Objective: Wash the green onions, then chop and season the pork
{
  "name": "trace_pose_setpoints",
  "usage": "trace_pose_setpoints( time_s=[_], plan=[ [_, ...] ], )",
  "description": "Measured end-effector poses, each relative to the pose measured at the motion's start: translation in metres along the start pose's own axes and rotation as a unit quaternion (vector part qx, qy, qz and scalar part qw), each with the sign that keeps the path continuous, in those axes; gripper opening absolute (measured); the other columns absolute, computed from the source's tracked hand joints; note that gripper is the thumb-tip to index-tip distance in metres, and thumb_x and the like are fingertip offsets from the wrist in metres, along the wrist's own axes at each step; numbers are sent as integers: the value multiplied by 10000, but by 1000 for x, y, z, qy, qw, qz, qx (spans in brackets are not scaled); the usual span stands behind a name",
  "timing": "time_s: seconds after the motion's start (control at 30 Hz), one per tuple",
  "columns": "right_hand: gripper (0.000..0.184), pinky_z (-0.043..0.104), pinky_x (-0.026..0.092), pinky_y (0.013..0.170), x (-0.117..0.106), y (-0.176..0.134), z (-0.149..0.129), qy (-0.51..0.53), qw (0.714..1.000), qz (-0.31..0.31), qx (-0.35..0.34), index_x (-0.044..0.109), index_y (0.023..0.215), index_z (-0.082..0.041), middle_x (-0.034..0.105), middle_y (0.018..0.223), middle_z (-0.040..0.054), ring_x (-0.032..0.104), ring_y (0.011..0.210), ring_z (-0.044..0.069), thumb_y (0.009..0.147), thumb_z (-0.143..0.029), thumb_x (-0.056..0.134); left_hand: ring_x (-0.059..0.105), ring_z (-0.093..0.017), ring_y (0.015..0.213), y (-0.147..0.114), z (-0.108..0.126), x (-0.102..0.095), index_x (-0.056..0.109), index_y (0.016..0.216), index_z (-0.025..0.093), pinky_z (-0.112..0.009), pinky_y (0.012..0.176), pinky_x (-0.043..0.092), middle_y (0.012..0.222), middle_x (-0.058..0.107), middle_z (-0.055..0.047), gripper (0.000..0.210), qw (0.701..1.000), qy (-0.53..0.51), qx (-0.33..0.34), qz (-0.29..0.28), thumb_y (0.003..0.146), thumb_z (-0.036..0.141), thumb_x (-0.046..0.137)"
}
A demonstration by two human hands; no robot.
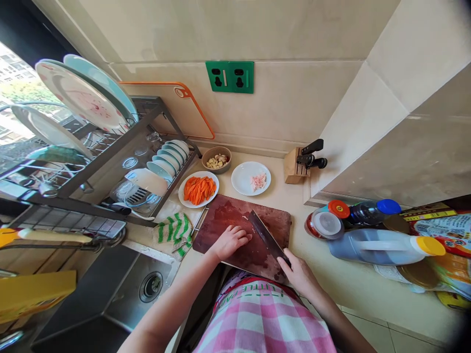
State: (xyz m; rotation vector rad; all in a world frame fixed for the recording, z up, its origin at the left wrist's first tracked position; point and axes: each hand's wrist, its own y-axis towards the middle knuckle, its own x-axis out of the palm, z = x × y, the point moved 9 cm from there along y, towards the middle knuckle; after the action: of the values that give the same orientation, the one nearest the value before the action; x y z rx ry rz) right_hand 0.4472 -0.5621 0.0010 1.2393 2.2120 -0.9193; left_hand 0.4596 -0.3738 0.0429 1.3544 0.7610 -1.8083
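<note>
The wooden cutting board (224,211) lies on the counter in front of me. My right hand (294,268) grips the handle of a kitchen knife (265,236), whose dark blade slants up and left across the board. Left of the blade, my left hand (231,241) rests on the board with fingers bent and drawn together; whatever is under the fingertips is hidden. Small pale bits cling near the blade's tip. Behind the board, a white plate (241,180) carries a small heap of pink chopped pieces (258,182). Another plate (181,197) holds orange carrot slices (198,190).
A bowl (217,170) of pale pieces sits by the wall. On the right are a knife block (292,166), jars and a large yellow-capped bottle (382,246). At left stand a dish rack (110,169), a striped cloth (174,233) and the sink (127,294).
</note>
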Motion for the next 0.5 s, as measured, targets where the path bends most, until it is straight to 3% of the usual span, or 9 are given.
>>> trace_pose_setpoints(
  time_s=[0.17, 0.33, 0.5],
  plan=[
    [356, 270, 422, 714, 1, 1, 1, -3, 1000, 4, 0, 537, 1030, -204, 663, 956, 78, 620, 866, 202, 880, -431, 307, 502, -179, 933, -17, -18, 11, 555, 1143, 312, -317, 820, 365, 989, 599, -26, 281, 997, -23, -65, 34, 877, 336, 468],
    [347, 261, 421, 705, 1, 2, 1, 3, 1000, 4, -3, 543, 1020, -206, 662, 942, 72, 619, 848, 192, 879, -421, 309, 522, -171, 868, -10, -11, 28, 572, 1124, 237, -313, 793, 409, 935, 611, -41, 282, 985, -34, -139, 91, 877, 326, 470],
    [346, 258, 408, 673, 0, -2, -4, -15, 1000, 0, -5, 542, 996, -210, 661, 877, 61, 614, 801, 190, 881, -438, 308, 517, -172, 891, -6, -4, 34, 582, 1105, 252, -329, 798, 413, 972, 619, -34, 254, 986, -4, -117, 119, 894, 271, 443]
  ],
)
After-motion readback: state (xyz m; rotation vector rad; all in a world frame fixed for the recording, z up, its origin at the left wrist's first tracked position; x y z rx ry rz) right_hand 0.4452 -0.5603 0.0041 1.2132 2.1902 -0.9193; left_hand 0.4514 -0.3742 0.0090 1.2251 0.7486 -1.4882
